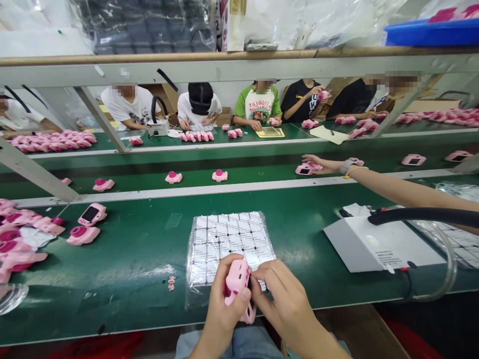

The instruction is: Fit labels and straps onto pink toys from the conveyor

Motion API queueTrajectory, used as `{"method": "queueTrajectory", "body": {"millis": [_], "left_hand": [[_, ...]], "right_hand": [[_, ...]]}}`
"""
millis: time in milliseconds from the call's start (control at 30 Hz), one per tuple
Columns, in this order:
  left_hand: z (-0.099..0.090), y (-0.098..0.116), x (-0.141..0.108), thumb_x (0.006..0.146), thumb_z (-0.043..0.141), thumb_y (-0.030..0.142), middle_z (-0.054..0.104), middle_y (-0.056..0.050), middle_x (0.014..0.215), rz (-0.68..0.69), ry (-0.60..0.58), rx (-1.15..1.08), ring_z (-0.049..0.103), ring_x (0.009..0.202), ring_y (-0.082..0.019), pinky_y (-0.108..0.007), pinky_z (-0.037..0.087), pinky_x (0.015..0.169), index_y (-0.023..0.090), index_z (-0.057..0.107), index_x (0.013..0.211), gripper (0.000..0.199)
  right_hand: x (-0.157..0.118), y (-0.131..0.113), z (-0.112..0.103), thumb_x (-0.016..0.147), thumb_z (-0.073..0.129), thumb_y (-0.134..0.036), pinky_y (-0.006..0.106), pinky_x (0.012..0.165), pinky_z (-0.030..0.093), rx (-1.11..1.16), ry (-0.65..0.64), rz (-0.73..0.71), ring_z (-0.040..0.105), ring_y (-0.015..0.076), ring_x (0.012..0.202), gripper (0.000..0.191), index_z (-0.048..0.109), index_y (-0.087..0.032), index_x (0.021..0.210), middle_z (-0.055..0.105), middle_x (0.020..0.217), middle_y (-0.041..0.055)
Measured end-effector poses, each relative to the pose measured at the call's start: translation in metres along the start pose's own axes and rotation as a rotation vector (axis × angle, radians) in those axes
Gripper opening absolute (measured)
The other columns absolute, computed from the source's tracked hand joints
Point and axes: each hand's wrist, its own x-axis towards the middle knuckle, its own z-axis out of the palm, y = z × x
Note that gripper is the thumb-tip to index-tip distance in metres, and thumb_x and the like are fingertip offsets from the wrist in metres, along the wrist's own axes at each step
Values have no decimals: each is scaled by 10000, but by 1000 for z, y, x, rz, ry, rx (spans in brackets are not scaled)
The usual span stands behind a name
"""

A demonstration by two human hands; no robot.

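Observation:
My left hand [223, 301] is wrapped round a pink toy camera [237, 277], held up on edge above the near side of the bench. Close against the camera's dark screen side, my right hand [281, 291] has its thumb and forefinger pinched together. Whatever lies between those fingertips is hidden or too small to name. Just beyond both hands lies a plastic-wrapped sheet of white square pieces [228, 239] printed with small text. A few tiny pink parts [171, 283] rest on the green bench left of the sheet.
Pink cameras are heaped [22, 234] at the left. A white box-shaped device [381, 244] with a black hose stands at right. Another person's hand [314, 163] reaches to a camera on the middle belt [258, 174]. Several people sit across, behind a metal frame.

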Motion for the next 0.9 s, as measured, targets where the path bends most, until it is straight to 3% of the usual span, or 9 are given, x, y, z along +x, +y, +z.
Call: {"method": "queueTrajectory", "body": {"millis": [133,367,633,900], "left_hand": [[-4,-3,-2,780,676,534,555,-70,1096,-36,-44,-51,518,1030,-278,-357,393,897,235,492,1208,554],[-4,1,-4,776,661,539,535,-57,1008,-43,-76,-43,488,921,-237,-336,389,849,222,520,1186,537],[-5,-4,-6,771,682,549,551,-47,1016,-103,-115,-94,501,923,-223,-330,388,865,238,525,1191,545],[-10,3,7,760,717,503,576,-27,955,-162,-74,-163,541,834,-171,-267,423,752,241,543,1160,509]], "right_hand": [[-3,1,-1,880,527,-8,296,645,424,25,-2,4,486,167,748,152,514,-156,914,542,793,51],[-7,2,-3,851,548,20,280,621,420,90,21,-15,470,152,721,185,508,-154,903,525,758,42],[-13,3,-4,846,538,1,277,619,431,154,41,0,487,148,712,185,503,-172,901,530,751,22],[-5,-7,-13,854,495,-33,245,608,460,296,29,83,534,122,694,161,510,-193,865,550,739,0]]}}
